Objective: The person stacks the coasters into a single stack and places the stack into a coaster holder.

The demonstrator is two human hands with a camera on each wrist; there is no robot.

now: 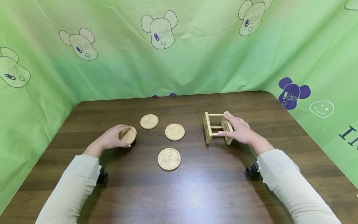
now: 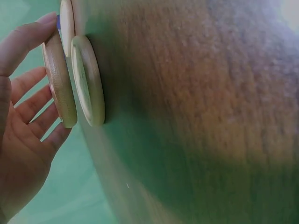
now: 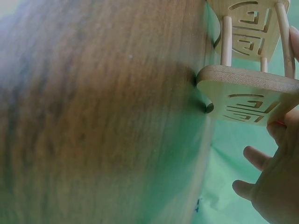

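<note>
Gripping a disc (image 1: 129, 135) by its rim, the left hand (image 1: 112, 137) curves its thumb and fingers partway closed, holding it tilted at the left of the table (image 1: 134, 193). Toward the right, the right hand (image 1: 240, 130) pinches the right end of a rack (image 1: 207, 128), thumb on the inner side, two fingers extended clear. Three more discs (image 1: 169, 159) lie flat between the hands, one near, two farther.

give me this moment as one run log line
left hand: holds wooden disc above table | right hand: grips wooden rack by right side | three other wooden discs: flat on table
</note>
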